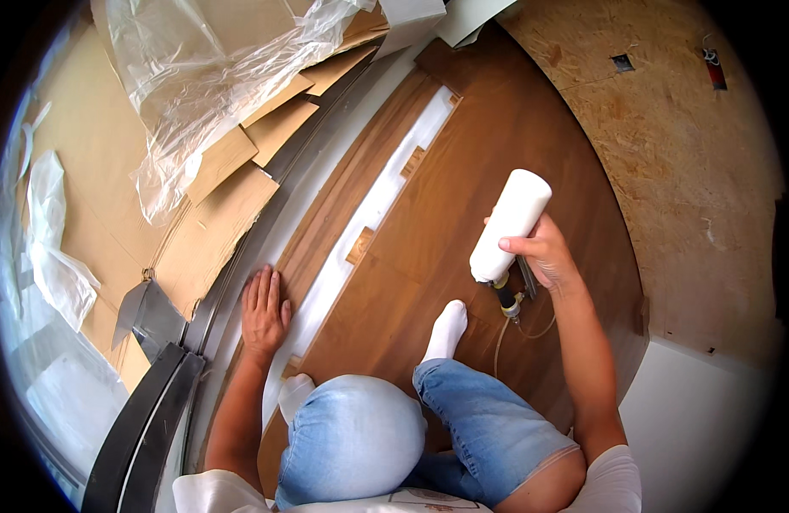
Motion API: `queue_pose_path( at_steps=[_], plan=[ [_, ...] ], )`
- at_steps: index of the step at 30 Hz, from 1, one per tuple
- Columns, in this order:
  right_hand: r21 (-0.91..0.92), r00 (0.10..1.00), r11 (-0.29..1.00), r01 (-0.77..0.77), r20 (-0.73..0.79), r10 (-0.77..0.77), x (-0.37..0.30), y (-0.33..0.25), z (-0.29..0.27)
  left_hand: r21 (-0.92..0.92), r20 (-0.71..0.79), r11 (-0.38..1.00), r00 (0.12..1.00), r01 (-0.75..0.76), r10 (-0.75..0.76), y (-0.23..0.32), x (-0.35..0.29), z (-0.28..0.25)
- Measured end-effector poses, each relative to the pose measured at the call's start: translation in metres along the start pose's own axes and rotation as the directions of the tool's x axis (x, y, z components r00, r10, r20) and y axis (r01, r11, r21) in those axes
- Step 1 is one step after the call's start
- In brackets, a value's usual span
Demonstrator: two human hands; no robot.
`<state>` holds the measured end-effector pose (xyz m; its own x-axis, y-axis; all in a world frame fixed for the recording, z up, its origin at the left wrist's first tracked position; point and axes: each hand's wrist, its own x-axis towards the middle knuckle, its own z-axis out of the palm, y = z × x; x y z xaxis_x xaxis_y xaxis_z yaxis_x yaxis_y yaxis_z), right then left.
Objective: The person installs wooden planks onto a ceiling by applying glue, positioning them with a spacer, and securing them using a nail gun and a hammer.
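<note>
My right hand [540, 252] is wrapped around a white plastic bottle [516, 218], held tilted above the brown wooden floor. Just under the bottle's lower end shows an air tool [506, 295] with a black and yellow body, a metal fitting and a thin hose; I cannot tell whether it touches the bottle. My left hand [264, 316] lies flat, fingers stretched out, on a narrow floorboard [347, 188] at the left. Between this board and the wide laid floor [497, 128] runs a strip of white underlay [382, 205], with several small wooden blocks [360, 245] along it.
Cardboard sheets [232, 201] and clear plastic film [189, 94] are piled at the far left, beside a dark door-frame track [159, 427]. A chipboard wall [668, 171] rises at the right. My knees [352, 436] and socked foot [447, 329] are on the floor side.
</note>
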<state>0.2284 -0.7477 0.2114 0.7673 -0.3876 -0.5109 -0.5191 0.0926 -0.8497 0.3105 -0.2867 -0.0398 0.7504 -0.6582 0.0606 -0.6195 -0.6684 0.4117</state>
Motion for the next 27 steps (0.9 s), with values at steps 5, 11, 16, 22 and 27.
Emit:
queue_pose_path(
  at_steps=[5,11,16,22,27],
  plan=[
    [0.147,0.982,0.984,0.104,0.139,-0.125,0.053,-0.001,0.029,-0.034,0.045,0.999,0.998,0.037,-0.036,-0.004,-0.001,-0.007],
    [-0.17,0.926,0.953,0.25,0.328,-0.185,0.108,-0.024,0.059,-0.161,0.051,0.986,0.998,0.03,-0.022,-0.015,0.001,-0.01],
    [-0.101,0.831,0.974,0.201,0.545,-0.115,0.119,-0.005,0.106,-0.196,0.003,0.979,0.999,0.052,-0.052,-0.012,-0.006,-0.002],
    [-0.223,0.744,0.899,0.377,0.651,-0.15,0.104,-0.002,0.166,-0.151,-0.11,0.988,0.993,0.017,-0.034,-0.013,-0.013,0.01],
    [-0.105,0.611,0.897,0.43,0.765,-0.204,0.075,-0.008,0.215,-0.162,-0.279,0.982,0.95,0.099,-0.142,0.0,-0.031,0.012]
  ],
)
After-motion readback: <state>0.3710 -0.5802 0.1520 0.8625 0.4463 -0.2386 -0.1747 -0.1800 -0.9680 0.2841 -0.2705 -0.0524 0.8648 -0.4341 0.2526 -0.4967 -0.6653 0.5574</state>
